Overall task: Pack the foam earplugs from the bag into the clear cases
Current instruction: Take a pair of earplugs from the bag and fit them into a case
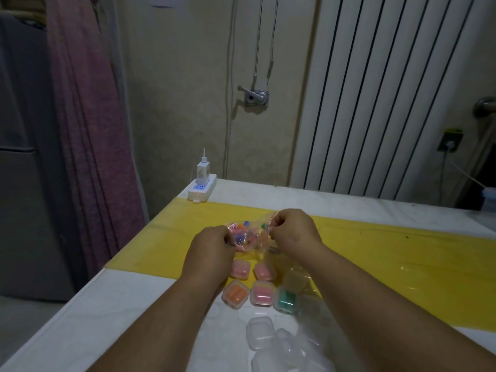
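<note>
A clear plastic bag (251, 236) of coloured foam earplugs lies on the yellow strip of the table. My left hand (212, 244) grips the bag's left side. My right hand (291, 228) pinches its right, upper edge. Nearer to me stand filled clear cases: two pink ones (240, 269) (264, 271), an orange one (235, 294), another pink one (261, 293) and a green one (286, 300). Several empty clear cases (259, 332) lie in a heap at the front, partly under my right forearm.
The white table (150, 318) has its left edge close by, with a yellow sheet (402, 264) across the middle. A white power strip with a charger (201, 187) sits at the far left corner. A radiator (375, 98) and a purple curtain (88, 130) stand behind.
</note>
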A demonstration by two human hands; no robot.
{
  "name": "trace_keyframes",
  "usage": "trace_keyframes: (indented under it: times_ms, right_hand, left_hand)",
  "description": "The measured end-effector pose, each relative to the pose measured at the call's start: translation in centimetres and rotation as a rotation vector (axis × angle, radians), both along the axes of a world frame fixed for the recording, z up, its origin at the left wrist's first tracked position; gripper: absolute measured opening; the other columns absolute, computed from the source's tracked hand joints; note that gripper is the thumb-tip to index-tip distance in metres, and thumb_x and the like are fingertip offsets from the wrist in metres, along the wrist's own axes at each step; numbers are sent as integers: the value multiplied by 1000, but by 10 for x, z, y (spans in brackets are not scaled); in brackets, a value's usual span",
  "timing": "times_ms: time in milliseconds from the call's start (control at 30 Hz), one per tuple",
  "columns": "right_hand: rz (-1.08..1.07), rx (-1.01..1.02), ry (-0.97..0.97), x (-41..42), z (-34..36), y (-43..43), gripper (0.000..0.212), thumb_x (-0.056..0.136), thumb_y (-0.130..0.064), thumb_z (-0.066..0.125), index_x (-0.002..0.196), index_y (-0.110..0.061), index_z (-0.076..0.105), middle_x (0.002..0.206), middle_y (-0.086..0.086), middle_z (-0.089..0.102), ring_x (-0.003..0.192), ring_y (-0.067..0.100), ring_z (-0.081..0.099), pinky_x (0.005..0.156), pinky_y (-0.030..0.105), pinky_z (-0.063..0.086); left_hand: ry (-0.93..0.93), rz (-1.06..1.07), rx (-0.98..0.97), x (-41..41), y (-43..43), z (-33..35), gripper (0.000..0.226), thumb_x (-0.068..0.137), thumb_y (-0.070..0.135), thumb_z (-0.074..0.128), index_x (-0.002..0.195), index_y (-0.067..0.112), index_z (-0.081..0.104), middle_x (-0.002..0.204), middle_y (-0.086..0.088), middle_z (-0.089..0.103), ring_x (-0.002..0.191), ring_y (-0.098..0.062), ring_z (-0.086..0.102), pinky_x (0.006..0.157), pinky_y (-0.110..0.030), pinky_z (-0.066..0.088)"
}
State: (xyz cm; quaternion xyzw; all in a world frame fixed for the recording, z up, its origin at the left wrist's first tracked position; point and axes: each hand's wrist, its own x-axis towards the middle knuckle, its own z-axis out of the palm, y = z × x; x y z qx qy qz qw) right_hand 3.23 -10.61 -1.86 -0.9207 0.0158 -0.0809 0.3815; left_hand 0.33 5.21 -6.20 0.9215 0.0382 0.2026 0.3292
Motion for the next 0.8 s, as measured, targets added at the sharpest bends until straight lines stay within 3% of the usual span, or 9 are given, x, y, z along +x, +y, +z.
trace_keyframes:
  times_ms: [100,233,333,433,533,667,800]
  right_hand:
    - [-46,-4,-26,-11,1,-16,13,87,-18,63,74,-20,65,85,1,68,74,17,59,55,23,40]
    - [-45,51,-3,-34,1,-37,13,87,-22,65,75,-19,66,81,0,69,76,20,60,65,30,46]
    - [-27,163,-26,-53,3,-46,13,86,-16,66,74,-17,66,77,1,71,77,22,66,73,40,56]
    - [34,362,-31,-72,4,-47,7,86,-7,68,78,-8,66,76,9,71,69,21,67,76,44,60]
    - [100,430,-66,-86,-1,-46,6,82,-5,71,78,-5,67,74,13,71,63,18,65,74,44,57]
    - [180,432,-82,-91,-3,-45,8,78,-6,75,77,-8,68,70,8,70,62,15,64,71,41,55]
    - [139,411,-102,-89,-5,-46,17,76,-4,77,79,-19,70,75,-4,72,69,12,66,71,33,54]
  left_hand:
    - [16,-3,-17,-1,-1,1,7,84,15,65,89,19,69,93,-1,67,82,-16,58,73,-29,50]
    - [8,-9,52,-8,-7,9,28,81,24,62,108,27,68,112,4,60,104,-18,49,88,-31,43]
    - [-107,-41,54,-16,-12,21,32,82,23,63,113,31,66,116,9,55,111,-15,44,92,-30,39]
    - [-199,-307,-137,-28,-22,30,26,87,19,67,105,37,68,104,14,60,97,-5,55,84,-21,45]
    - [-150,-514,-318,-42,-34,34,36,88,11,68,97,45,68,93,13,65,84,1,60,69,-8,45]
    - [-78,-524,-345,-45,-39,32,30,83,7,72,86,37,72,80,13,68,78,4,60,71,-8,45]
    - [-44,-465,-466,-45,-40,32,21,82,1,71,82,23,73,76,6,71,72,-3,66,67,-19,54]
